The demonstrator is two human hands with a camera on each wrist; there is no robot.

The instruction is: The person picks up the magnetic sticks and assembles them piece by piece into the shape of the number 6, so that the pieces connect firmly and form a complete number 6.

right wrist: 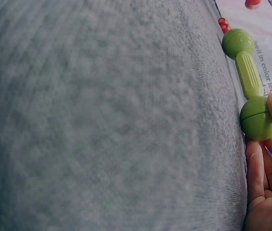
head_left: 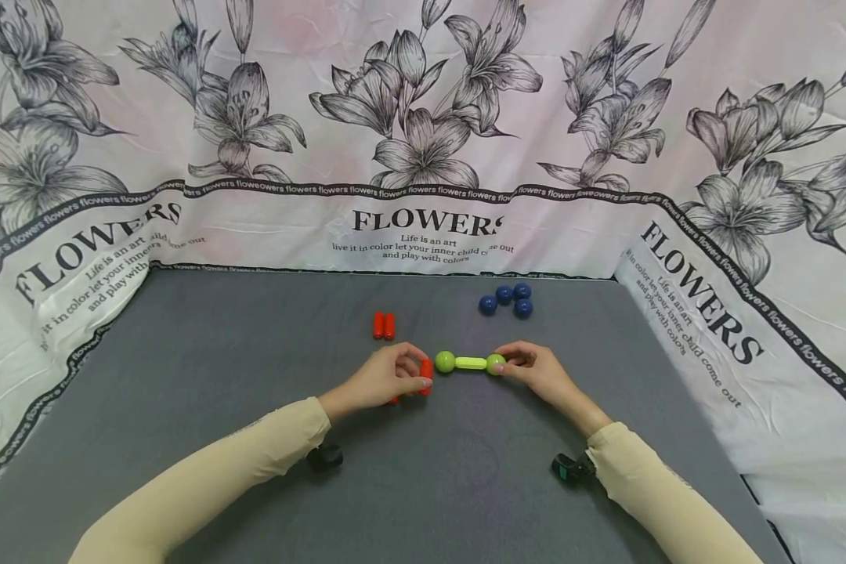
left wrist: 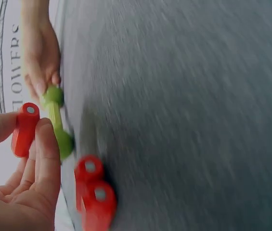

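Note:
My left hand [head_left: 388, 374] pinches a red rod [head_left: 426, 377] between thumb and fingers; in the left wrist view the red rod [left wrist: 26, 130] shows a pale metallic dot on its end. Just right of it in the head view is a green dumbbell shape: a light green bar [head_left: 471, 363] joining a left green ball [head_left: 445, 362] and a right green ball [head_left: 496, 364]. My right hand [head_left: 541, 374] pinches the right ball, thumb on its side, as the right wrist view shows at the near green ball [right wrist: 259, 118].
Two red rods [head_left: 384, 326] lie side by side beyond my left hand. More red rods [left wrist: 96, 197] lie below that hand, mostly hidden in the head view. Several dark blue balls [head_left: 504, 295] cluster at the back right of the grey table [head_left: 465, 486]. Flower-printed cloth [head_left: 423, 235] borders it.

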